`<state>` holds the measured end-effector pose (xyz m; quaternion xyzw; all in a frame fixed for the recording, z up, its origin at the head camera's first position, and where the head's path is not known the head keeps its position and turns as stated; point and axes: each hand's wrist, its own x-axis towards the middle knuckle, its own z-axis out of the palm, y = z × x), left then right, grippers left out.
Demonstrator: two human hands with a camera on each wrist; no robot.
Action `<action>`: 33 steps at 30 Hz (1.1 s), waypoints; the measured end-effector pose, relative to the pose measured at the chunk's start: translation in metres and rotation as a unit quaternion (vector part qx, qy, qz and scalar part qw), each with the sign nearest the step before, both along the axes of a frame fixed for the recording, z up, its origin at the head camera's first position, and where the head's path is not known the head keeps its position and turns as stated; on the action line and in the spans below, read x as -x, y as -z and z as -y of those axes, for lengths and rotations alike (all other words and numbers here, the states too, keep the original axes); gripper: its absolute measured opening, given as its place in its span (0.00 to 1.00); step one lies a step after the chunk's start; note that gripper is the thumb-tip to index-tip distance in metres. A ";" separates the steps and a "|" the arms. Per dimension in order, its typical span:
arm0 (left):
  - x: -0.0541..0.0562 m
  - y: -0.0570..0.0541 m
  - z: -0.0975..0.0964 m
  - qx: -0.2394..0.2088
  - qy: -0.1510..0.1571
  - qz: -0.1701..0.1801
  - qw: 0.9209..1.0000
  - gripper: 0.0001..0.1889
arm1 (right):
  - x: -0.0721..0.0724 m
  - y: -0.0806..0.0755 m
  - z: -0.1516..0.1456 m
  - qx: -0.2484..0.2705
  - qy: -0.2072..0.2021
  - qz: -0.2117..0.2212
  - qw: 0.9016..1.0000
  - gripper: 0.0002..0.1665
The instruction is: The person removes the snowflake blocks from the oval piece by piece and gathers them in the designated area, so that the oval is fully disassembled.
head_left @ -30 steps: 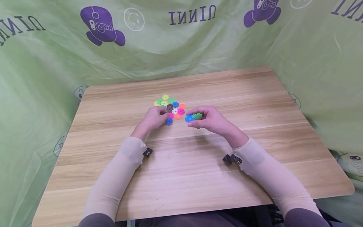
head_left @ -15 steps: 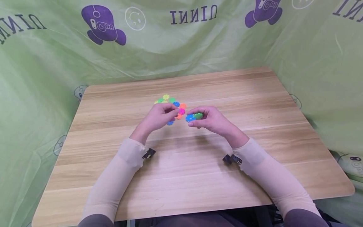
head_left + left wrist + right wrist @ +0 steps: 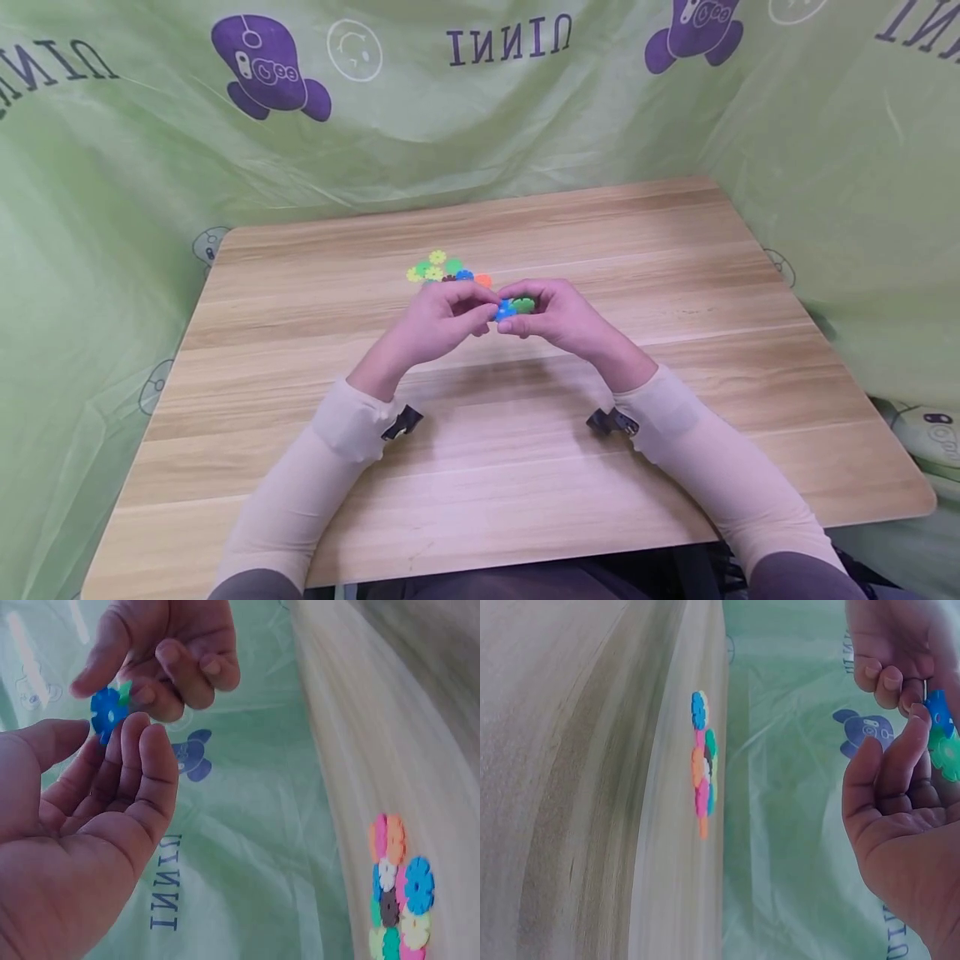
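Observation:
A blue notched interlocking disc (image 3: 505, 311) and a green notched interlocking disc (image 3: 522, 306) are joined, raised above the table between the two hands. My right hand (image 3: 558, 318) holds the pair from the right, thumb below and fingers above. The left hand (image 3: 442, 322) has come up to the blue disc, its thumb and fingertips pinching at its left edge. In the left wrist view, the blue disc (image 3: 109, 714) faces the camera, with only a sliver of the green disc (image 3: 125, 691) showing. The right wrist view shows more of the green disc (image 3: 946, 754).
A cluster of loose notched discs (image 3: 435, 271) in yellow, green, orange and other colours lies behind the left hand, partly hidden. They rest on a wood-grain table (image 3: 315, 467). A green printed curtain (image 3: 480, 125) hangs along the back and sides.
My left hand has moved right, from the loose discs to the blue disc. The right hand has stayed in place with the joined pair, and the blue disc now looks turned.

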<state>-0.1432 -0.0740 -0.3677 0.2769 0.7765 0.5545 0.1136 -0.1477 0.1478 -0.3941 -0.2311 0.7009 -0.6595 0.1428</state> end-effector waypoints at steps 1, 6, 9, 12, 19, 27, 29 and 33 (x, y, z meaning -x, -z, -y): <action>-0.001 0.001 -0.001 -0.005 -0.001 0.005 1.000 0.08 | 0.000 0.000 0.000 0.006 -0.002 0.000 1.000 0.21; -0.007 0.004 -0.004 -0.024 -0.004 0.023 0.999 0.11 | -0.002 0.000 0.002 0.026 -0.010 0.001 1.000 0.22; -0.010 0.008 -0.005 -0.043 -0.008 0.036 0.998 0.13 | -0.003 0.000 0.002 0.025 -0.008 -0.002 1.000 0.23; -0.011 0.011 -0.007 -0.077 -0.014 0.064 0.995 0.13 | -0.003 0.001 0.003 0.020 -0.006 -0.006 1.000 0.24; -0.009 0.010 -0.004 -0.130 -0.042 0.096 0.986 0.14 | -0.004 -0.001 -0.001 0.003 0.012 -0.012 1.000 0.16; -0.007 0.011 0.000 -0.114 -0.035 0.066 0.991 0.13 | -0.002 0.001 -0.004 0.004 0.021 -0.027 0.999 0.08; -0.007 0.013 -0.001 -0.102 -0.032 0.053 0.993 0.13 | -0.002 0.001 -0.003 0.005 0.022 -0.029 0.999 0.06; -0.008 0.015 -0.002 -0.093 -0.039 0.034 0.994 0.13 | -0.003 0.001 -0.002 0.000 0.024 -0.031 0.999 0.06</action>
